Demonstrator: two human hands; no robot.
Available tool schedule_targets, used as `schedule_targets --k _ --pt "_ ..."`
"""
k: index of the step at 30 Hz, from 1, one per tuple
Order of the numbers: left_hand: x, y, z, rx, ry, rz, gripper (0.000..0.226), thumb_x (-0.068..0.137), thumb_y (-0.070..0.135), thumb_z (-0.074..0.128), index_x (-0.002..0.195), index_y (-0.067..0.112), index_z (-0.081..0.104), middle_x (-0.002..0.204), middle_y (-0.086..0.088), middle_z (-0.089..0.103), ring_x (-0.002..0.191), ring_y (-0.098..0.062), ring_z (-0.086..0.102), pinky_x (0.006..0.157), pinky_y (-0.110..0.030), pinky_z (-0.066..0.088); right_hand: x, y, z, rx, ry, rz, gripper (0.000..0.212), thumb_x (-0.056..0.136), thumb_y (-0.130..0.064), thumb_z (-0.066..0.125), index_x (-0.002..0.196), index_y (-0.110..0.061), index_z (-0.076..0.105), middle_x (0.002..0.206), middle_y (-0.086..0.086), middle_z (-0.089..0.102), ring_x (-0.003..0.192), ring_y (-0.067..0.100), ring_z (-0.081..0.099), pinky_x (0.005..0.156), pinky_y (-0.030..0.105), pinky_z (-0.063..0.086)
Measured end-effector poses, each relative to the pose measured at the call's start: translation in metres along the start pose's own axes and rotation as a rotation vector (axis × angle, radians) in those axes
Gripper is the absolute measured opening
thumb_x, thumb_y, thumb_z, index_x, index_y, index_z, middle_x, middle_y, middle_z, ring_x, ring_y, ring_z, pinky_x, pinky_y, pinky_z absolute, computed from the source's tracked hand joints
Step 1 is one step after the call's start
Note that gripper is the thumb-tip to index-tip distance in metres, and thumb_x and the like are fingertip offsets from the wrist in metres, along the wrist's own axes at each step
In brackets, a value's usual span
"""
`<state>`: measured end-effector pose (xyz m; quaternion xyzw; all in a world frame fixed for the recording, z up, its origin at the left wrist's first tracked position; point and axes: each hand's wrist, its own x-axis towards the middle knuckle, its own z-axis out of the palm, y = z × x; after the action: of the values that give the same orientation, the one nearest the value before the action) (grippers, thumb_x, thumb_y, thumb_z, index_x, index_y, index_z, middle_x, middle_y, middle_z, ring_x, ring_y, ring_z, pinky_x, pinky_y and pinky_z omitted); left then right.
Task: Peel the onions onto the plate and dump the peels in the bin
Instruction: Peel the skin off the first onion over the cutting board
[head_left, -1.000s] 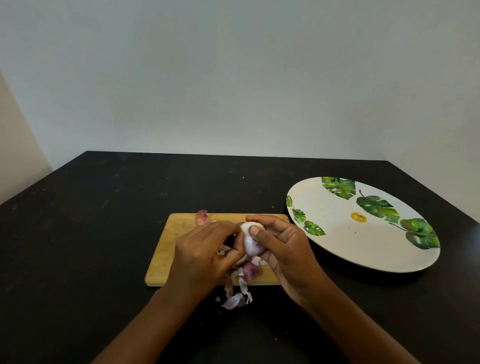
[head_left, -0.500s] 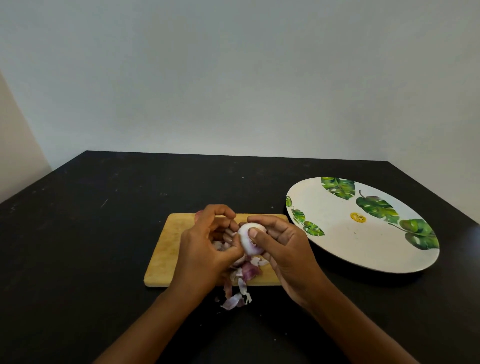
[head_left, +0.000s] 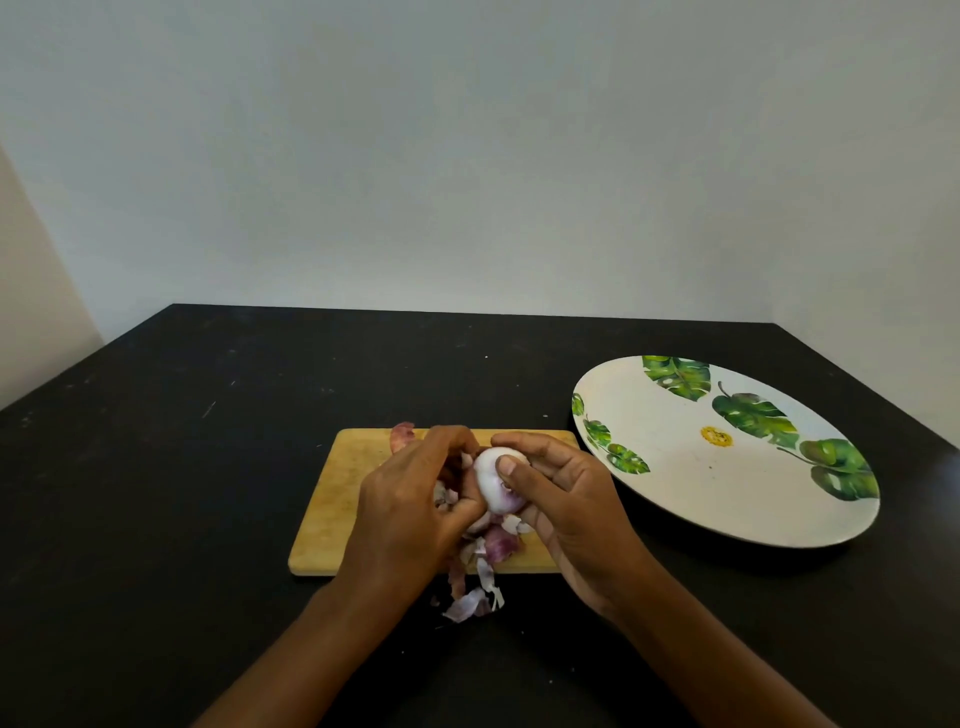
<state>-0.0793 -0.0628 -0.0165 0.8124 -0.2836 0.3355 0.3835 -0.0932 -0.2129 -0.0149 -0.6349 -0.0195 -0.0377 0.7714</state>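
A small, mostly peeled onion (head_left: 491, 480), white with purple at its base, is held above the wooden cutting board (head_left: 343, 488). My right hand (head_left: 566, 499) grips it, thumb pressed on its front. My left hand (head_left: 410, 499) has its curled fingers and thumb on the onion's left side; what they pinch is hidden. Loose purple and white peels (head_left: 480, 577) lie below the hands, spilling off the board's near edge onto the table. A white plate (head_left: 691, 478) with green leaf prints sits to the right, with nothing on it.
A reddish peel scrap (head_left: 401, 434) lies at the board's far edge. The black table (head_left: 156, 493) ends at a pale wall behind. No bin is in view.
My left hand's fingers, raised half a second ago, have curled back down against the onion's left side. The right hand and onion stay almost where they were.
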Motion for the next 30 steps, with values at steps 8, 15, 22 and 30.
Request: schedule_targets --k 8,15,22,30 --pt "0.002 0.001 -0.001 -0.135 0.064 -0.116 0.009 0.076 0.021 0.058 0.082 0.025 0.064 0.078 0.017 0.063 0.073 -0.002 0.062 0.058 -0.016 0.051 0.0 -0.001 0.002 0.089 -0.01 0.063 0.018 0.081 -0.015 0.067 0.098 -0.015 0.071 0.1 0.007 0.074 0.098 0.025 0.07 0.08 0.037 0.058" --pt "0.004 0.007 0.002 -0.369 0.118 -0.378 0.022 0.079 -0.007 0.064 0.083 0.013 0.072 0.081 0.012 0.07 0.077 -0.003 0.066 0.067 -0.011 0.05 -0.002 -0.008 0.004 0.41 -0.066 0.186 0.029 0.075 -0.016 0.063 0.101 -0.004 0.07 0.108 0.021 0.07 0.096 0.029 0.07 0.075 0.035 0.06" --pt "0.01 0.009 -0.002 -0.565 0.002 -0.478 0.011 0.075 0.005 0.071 0.084 0.012 0.073 0.083 0.01 0.073 0.078 -0.003 0.068 0.067 -0.01 0.05 -0.001 -0.01 0.0 0.48 -0.093 0.217 0.031 0.078 -0.014 0.059 0.106 -0.003 0.067 0.115 0.021 0.067 0.105 0.031 0.067 0.082 0.036 0.059" --pt "0.006 0.008 0.002 -0.539 0.041 -0.441 0.019 0.08 -0.001 0.067 0.083 0.017 0.071 0.082 0.013 0.072 0.078 -0.003 0.068 0.067 -0.011 0.05 0.0 -0.008 0.0 0.451 -0.093 0.186 0.033 0.078 -0.013 0.06 0.109 -0.002 0.065 0.119 0.021 0.065 0.108 0.032 0.065 0.082 0.035 0.059"
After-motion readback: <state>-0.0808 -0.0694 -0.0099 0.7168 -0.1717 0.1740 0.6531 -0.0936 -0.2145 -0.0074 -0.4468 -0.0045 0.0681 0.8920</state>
